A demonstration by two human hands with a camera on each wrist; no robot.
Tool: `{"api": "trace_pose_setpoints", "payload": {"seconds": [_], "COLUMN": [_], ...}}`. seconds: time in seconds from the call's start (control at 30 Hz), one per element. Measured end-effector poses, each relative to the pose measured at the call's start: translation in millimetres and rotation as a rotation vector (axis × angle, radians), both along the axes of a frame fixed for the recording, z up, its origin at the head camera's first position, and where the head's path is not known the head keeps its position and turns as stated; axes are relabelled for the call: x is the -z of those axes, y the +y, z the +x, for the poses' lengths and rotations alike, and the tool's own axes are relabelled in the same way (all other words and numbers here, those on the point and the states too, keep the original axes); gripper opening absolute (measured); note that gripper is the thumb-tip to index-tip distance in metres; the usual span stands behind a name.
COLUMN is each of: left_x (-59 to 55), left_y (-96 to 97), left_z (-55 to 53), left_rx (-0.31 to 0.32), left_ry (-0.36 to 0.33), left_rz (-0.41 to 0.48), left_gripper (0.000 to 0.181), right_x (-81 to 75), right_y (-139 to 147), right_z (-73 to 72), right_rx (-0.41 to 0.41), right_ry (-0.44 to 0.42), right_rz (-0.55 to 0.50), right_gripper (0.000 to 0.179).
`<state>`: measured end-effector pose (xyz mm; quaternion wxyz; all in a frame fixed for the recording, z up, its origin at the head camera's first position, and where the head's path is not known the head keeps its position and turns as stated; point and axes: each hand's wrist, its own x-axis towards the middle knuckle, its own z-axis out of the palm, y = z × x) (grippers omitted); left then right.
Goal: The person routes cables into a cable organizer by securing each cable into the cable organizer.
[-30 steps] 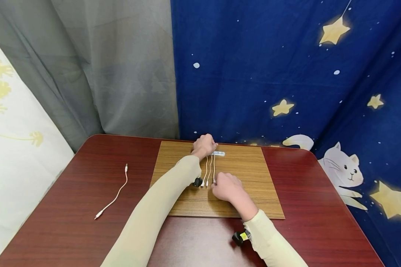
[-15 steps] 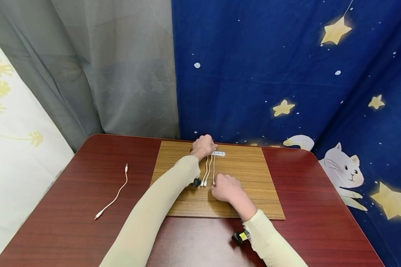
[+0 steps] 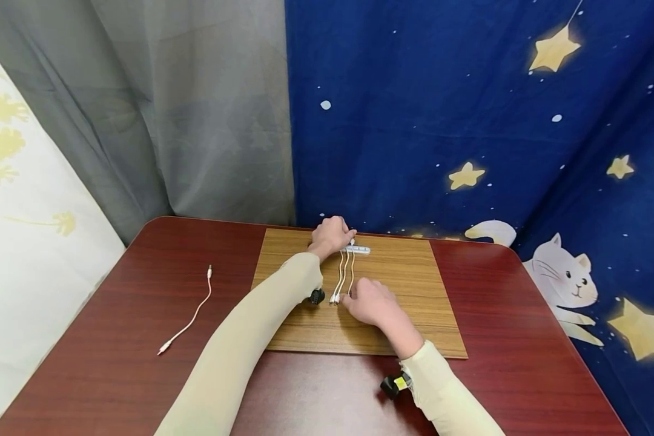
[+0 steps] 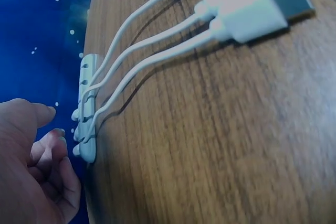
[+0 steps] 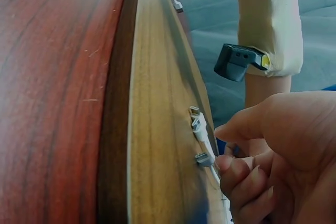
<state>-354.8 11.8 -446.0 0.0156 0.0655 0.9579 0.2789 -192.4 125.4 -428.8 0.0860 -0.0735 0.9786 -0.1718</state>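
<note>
A white cable clip [image 3: 362,249] lies along the far edge of the wood-grain board [image 3: 409,297]. Three white USB cables [image 4: 152,56] run from its slots toward the near side, their plugs [image 4: 252,19] large in the left wrist view. My left hand [image 3: 330,235] hovers at the clip's left end, thumb and fingertips apart with nothing between them. Close beside the cable ends is my right hand [image 3: 373,303]. In the right wrist view its thumb and loosely bent index finger leave a gap, right at a USB plug [image 5: 203,159]; the other plugs [image 5: 196,121] sit just beyond.
A separate white cable [image 3: 196,312] lies on the red-brown table [image 3: 114,327] to the left of the board. Blue star-patterned and grey curtains [image 3: 223,121] hang behind the table's far edge. Black wrist cameras [image 3: 392,386] are strapped to both sleeves.
The middle cable's plug has shifted left, close against the leftmost one. My right thumb and fingers have loosened from the rightmost cable's end. The left hand has barely moved.
</note>
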Motion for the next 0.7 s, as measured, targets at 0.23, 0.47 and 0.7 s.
{"api": "trace_pose_setpoints", "payload": {"seconds": [0.23, 0.47, 0.7], "left_x": [-7.4, -8.9, -9.5], "left_y": [-13.6, -32.6, -51.1], "left_z": [0.8, 6.5, 12.6], "left_rx": [-0.013, -0.031, -0.01], "left_ry": [0.006, 0.003, 0.016], "left_rz": [0.034, 0.104, 0.135], "left_gripper": [0.027, 0.027, 0.027], "right_x": [-3.0, -4.9, -4.6], "right_y": [1.3, 3.4, 0.0], "right_z": [-2.2, -4.3, -4.2], "right_rx": [-0.018, -0.034, -0.08], "right_ry": [0.045, 0.055, 0.06], "right_rz": [-0.105, -0.2, -0.275], "right_gripper": [0.04, 0.031, 0.022]}}
